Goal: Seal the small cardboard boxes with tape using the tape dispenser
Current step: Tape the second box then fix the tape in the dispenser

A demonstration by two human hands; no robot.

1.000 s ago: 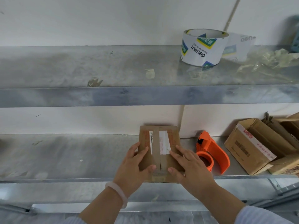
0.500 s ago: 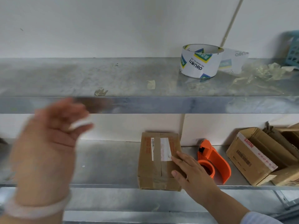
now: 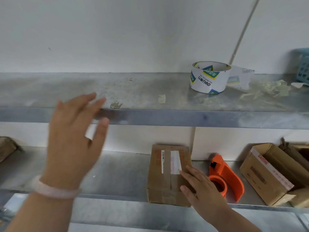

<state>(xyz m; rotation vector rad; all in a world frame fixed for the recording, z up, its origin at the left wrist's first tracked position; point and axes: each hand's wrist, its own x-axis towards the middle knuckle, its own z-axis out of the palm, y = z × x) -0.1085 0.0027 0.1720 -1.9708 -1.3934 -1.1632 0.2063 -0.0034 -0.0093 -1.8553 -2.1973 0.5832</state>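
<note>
Cardboard box [image 3: 164,180] at shelf [image 3: 117,173] edge | right hand [image 3: 203,191] fingers flat, pressing lid | left hand [image 3: 71,141] raised, fingers spread | risk: one-handed push slides box off

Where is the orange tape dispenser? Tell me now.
Head view, lower shelf, right of centre: the tape dispenser stands between the small box and a bigger box.

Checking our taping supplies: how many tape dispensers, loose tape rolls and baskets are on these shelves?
Orange tape dispenser: 1
White tape roll: 1
Blue basket: 1, cut off by the frame edge
Total: 3
</note>
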